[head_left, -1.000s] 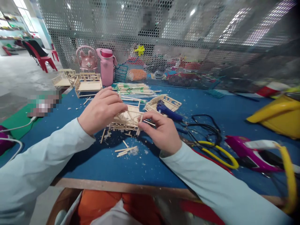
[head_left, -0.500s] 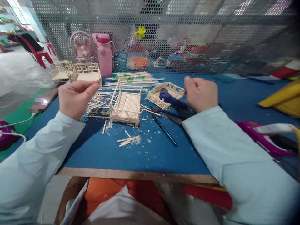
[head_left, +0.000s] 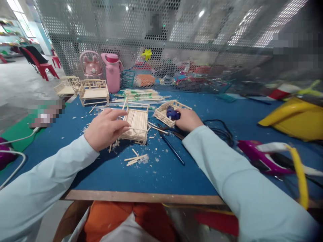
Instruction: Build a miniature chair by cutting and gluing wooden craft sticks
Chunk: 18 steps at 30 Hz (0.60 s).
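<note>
My left hand (head_left: 107,129) is open, thumb and fingers apart, at the left side of a small bed-like model (head_left: 137,119) made of pale wooden sticks. Whether its fingertips touch the model I cannot tell. To the right, my right hand (head_left: 188,119) is closed round a dark blue glue gun (head_left: 173,113), and most of the tool is hidden under the hand. The nozzle end lies over a second stick model (head_left: 161,112), a low tray with railed sides. Blue-handled pliers (head_left: 173,149) lie just in front of it.
Loose cut sticks (head_left: 136,159) and glue scraps lie near the front. Bagged sticks (head_left: 141,95), finished stick models (head_left: 94,92) and a pink bottle (head_left: 112,74) stand behind. At right are a black cable (head_left: 224,129), a purple tool (head_left: 264,158) and a yellow dustpan (head_left: 292,117).
Both hands have come down and inward. The left has opened from a pinch beside the bed-like model; the right has taken hold of the glue gun. The view has tilted up slightly.
</note>
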Available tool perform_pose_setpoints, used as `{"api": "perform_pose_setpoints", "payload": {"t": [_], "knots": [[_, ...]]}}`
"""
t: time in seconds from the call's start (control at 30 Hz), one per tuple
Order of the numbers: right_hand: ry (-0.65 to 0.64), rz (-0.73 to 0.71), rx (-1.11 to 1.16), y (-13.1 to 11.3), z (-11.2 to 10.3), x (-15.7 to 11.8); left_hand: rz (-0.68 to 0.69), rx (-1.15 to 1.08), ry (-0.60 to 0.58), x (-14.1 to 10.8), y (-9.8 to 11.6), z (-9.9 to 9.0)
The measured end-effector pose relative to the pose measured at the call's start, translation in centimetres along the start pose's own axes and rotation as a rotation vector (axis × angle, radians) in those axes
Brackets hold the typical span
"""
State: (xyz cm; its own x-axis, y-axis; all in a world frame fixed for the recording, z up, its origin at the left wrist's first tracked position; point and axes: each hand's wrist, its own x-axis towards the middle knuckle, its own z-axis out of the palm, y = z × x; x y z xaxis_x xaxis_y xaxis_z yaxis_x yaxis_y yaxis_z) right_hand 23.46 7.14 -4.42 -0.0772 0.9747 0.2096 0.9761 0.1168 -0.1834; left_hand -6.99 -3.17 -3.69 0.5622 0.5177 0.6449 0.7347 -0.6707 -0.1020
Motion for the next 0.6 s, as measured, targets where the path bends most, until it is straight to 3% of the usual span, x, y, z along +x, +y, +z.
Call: {"api": "perform_pose_setpoints", "payload": {"t": [0.13,0.23,0.3,0.4,0.53,0.6], "knots": [[0.146,0.077,0.030,-0.6,-0.6,-0.3,-0.001,0.018,-0.056,-0.1,0.3,0.4],[0.309,0.080,0.145,-1.1,-2.2,-1.4,-0.082,-0.091,0.066,0.0,0.3,0.2],[0.376,0.043,0.404,-1.6,-3.6,-2.7,-0.187,-0.193,0.170,0.1,0.4,-0.2],[0.305,-0.064,0.805,-2.7,-5.4,-5.4,-0.327,-0.305,0.256,0.4,0.7,-0.8],[0.252,-0.319,1.052,-4.0,-6.4,-8.8,-0.400,-0.385,0.273,0.5,1.4,-1.2],[0.274,-0.392,1.064,-4.2,-6.4,-9.8,-0.425,-0.414,0.285,0.5,1.7,-1.4]]}}
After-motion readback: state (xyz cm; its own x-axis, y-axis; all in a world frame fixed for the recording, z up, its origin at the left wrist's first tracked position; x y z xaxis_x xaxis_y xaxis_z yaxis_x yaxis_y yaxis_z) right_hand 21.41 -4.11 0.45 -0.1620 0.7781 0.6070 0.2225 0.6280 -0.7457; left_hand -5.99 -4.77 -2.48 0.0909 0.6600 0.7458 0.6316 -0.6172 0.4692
